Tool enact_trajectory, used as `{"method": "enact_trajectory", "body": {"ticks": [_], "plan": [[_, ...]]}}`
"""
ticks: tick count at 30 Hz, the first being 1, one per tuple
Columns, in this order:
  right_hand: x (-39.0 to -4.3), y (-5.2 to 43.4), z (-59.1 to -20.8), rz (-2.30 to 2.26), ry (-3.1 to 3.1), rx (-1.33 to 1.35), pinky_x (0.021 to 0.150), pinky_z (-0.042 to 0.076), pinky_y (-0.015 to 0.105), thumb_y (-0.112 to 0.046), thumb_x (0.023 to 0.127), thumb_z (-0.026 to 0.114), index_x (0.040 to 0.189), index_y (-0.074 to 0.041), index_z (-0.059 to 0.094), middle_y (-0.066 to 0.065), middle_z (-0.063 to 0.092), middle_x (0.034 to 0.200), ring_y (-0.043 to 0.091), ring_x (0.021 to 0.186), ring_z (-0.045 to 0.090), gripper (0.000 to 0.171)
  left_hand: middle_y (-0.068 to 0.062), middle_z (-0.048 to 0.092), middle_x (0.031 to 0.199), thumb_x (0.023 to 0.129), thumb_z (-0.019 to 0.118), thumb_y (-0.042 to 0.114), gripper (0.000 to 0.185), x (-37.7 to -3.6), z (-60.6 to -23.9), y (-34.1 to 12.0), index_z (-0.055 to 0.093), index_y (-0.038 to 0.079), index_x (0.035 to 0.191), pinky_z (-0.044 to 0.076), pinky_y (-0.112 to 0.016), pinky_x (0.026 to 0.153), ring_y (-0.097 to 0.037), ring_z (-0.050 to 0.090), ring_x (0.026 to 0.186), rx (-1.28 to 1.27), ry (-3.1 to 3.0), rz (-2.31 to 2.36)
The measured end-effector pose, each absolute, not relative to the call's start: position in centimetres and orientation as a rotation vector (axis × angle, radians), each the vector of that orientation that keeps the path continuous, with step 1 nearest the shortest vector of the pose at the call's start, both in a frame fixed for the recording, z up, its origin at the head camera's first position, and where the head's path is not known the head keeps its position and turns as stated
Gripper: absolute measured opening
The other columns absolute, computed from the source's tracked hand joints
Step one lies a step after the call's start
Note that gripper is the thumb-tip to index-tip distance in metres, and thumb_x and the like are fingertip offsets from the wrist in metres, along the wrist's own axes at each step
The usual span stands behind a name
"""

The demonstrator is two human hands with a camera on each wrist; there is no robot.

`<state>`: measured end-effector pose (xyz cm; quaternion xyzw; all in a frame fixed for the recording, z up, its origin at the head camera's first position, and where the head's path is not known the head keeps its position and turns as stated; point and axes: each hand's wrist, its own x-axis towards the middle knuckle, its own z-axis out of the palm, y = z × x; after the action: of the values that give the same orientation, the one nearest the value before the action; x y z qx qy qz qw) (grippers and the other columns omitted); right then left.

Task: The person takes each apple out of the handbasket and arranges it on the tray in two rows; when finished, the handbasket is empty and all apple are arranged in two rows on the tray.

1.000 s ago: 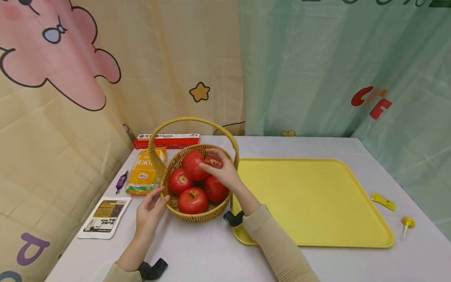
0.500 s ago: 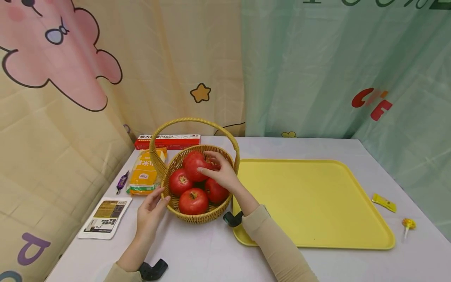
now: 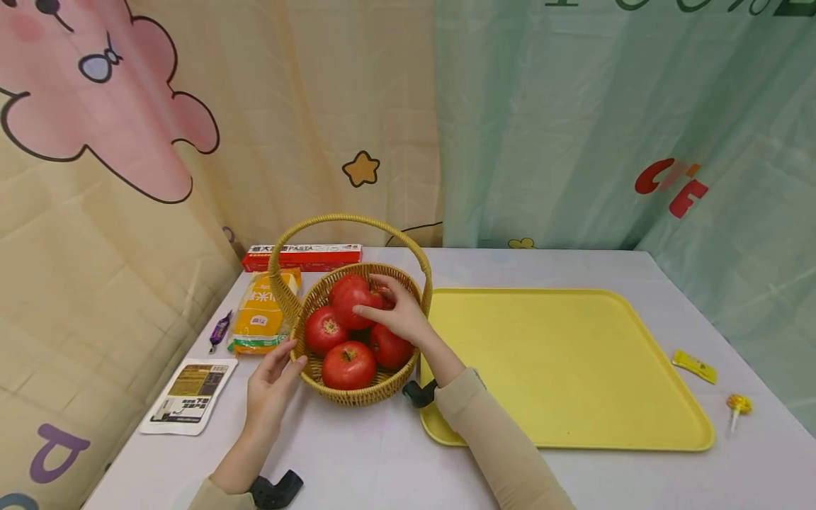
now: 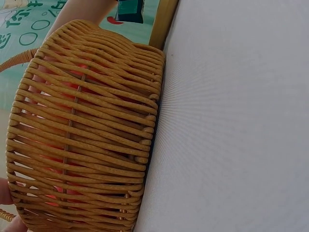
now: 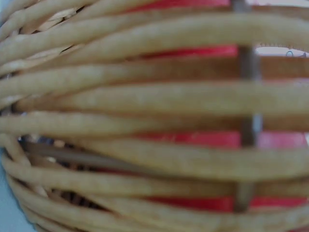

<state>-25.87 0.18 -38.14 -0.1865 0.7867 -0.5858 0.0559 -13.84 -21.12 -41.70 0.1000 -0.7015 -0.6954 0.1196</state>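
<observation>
4 red fruits show in the basket (image 3: 357,386) at centre-left of the head view, a fifth half hidden behind the right hand (image 3: 398,316). The basket's arched handle (image 3: 347,221) spans over the fruit, and the hand reaches in under it. Left of the basket lie a yellow packet (image 3: 260,312), a red pasta box (image 3: 302,256) at the table's far edge, a purple sweet (image 3: 219,330) and a white pouch (image 3: 189,386) lower left. A yellow tray (image 3: 567,361) fills the right half of the table (image 3: 382,460), just beside the basket; a small yellow sachet (image 3: 693,365) and a lollipop (image 3: 737,406) lie at the far right edge.

The right hand has its fingers curled over the top fruit (image 3: 352,297) at the back of the basket, thumb on its front and fingertips over its right side, grasping it; the fruit rests on the others. The left hand (image 3: 270,386) lies relaxed with straight fingers, its fingertips touching the basket's left rim. In the left wrist view the woven wall (image 4: 82,140) fills the left half, red showing through the gaps; the right wrist view is all blurred wicker (image 5: 154,96) with red behind.
</observation>
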Motion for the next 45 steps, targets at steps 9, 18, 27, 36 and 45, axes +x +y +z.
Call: {"method": "enact_trajectory", "body": {"ticks": [9,18,27,36,45], "plan": [[-26.06,-0.33,-38.39,-1.714,2.439,-0.562,0.099,0.042,0.046,-0.047,0.075,0.075,0.138,-0.025,0.042,-0.001,0.047,0.135,0.018,0.12,0.046,0.075,-0.011,0.036,0.144,0.092,0.061,0.013,0.045,-13.91,-41.8,-21.05,0.046,-0.002,0.132,0.042,-0.007,0.087,-0.027,0.033,0.134,0.28,-2.042,-2.01],[-26.04,-0.62,-38.45,-1.681,2.477,-0.526,0.098,0.043,0.047,-0.048,0.073,0.076,0.137,-0.026,0.043,-0.001,0.046,0.137,0.02,0.12,0.046,0.076,-0.011,0.036,0.144,0.093,0.059,0.012,0.045,-13.92,-41.77,-21.08,0.046,-0.003,0.133,0.042,-0.007,0.087,-0.026,0.033,0.134,0.258,-2.041,-2.015],[-25.87,-0.6,-38.49,-1.695,2.47,-0.495,0.097,0.043,0.047,-0.049,0.072,0.076,0.135,-0.025,0.044,0.0,0.048,0.135,0.02,0.119,0.047,0.075,-0.011,0.037,0.143,0.093,0.059,0.012,0.046,-13.81,-41.68,-21.05,0.045,-0.003,0.134,0.041,-0.007,0.088,-0.026,0.034,0.134,0.276,-2.052,-2.013],[-25.79,-0.53,-38.63,-1.706,2.479,-0.505,0.096,0.044,0.047,-0.049,0.073,0.076,0.133,-0.024,0.044,0.001,0.049,0.133,0.02,0.118,0.047,0.073,-0.013,0.035,0.145,0.093,0.06,0.013,0.045,-13.76,-41.68,-21.04,0.046,-0.002,0.133,0.041,-0.007,0.087,-0.027,0.033,0.134,0.276,-2.055,-2.007],[-25.57,-0.61,-38.62,-1.689,2.524,-0.506,0.097,0.044,0.044,-0.048,0.073,0.076,0.131,-0.022,0.044,0.002,0.05,0.131,0.019,0.117,0.048,0.072,-0.011,0.039,0.142,0.092,0.059,0.008,0.044,-13.82,-41.64,-20.98,0.046,-0.004,0.132,0.042,-0.007,0.088,-0.026,0.035,0.133,0.271,-2.038,-2.006]]}}
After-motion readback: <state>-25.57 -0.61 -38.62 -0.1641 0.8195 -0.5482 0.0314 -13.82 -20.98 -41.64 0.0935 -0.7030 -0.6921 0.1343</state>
